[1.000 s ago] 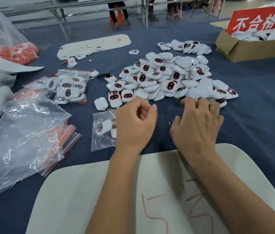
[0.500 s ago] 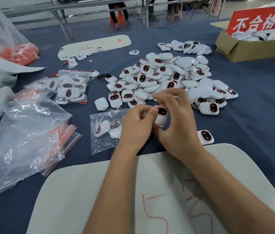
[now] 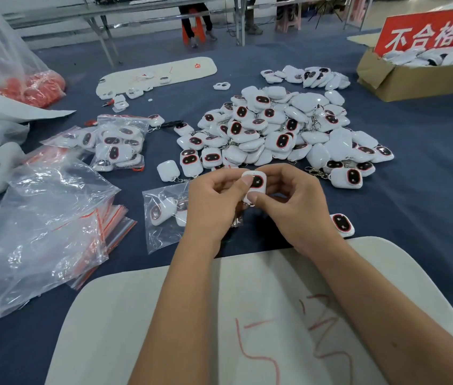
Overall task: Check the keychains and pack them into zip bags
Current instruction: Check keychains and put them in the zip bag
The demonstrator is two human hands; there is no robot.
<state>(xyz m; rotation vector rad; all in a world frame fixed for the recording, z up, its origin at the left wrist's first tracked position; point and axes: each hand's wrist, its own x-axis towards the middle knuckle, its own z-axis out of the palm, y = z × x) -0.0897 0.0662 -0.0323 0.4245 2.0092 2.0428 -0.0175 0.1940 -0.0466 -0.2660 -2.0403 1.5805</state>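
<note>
Both hands hold one white keychain (image 3: pixel 256 181) with a red-ringed dark face, above the blue cloth at centre. My left hand (image 3: pixel 214 204) pinches its left edge with the thumb on top. My right hand (image 3: pixel 294 204) pinches it from the right and below. Just behind lies a big pile of the same keychains (image 3: pixel 281 132). A part-filled clear zip bag (image 3: pixel 164 218) lies left of my left hand, partly hidden by it. A single keychain (image 3: pixel 342 224) lies right of my right wrist.
A filled zip bag (image 3: pixel 119 143) lies at mid left. A stack of empty red-striped zip bags (image 3: pixel 39 232) fills the near left. A cardboard box (image 3: pixel 414 76) with a red sign stands far right. A white board (image 3: pixel 219 315) with red marks lies under my forearms.
My right hand took a keychain from the pile and brought it to my left hand. Now both hands hold it, face turned up. A loose keychain now lies by my right wrist.
</note>
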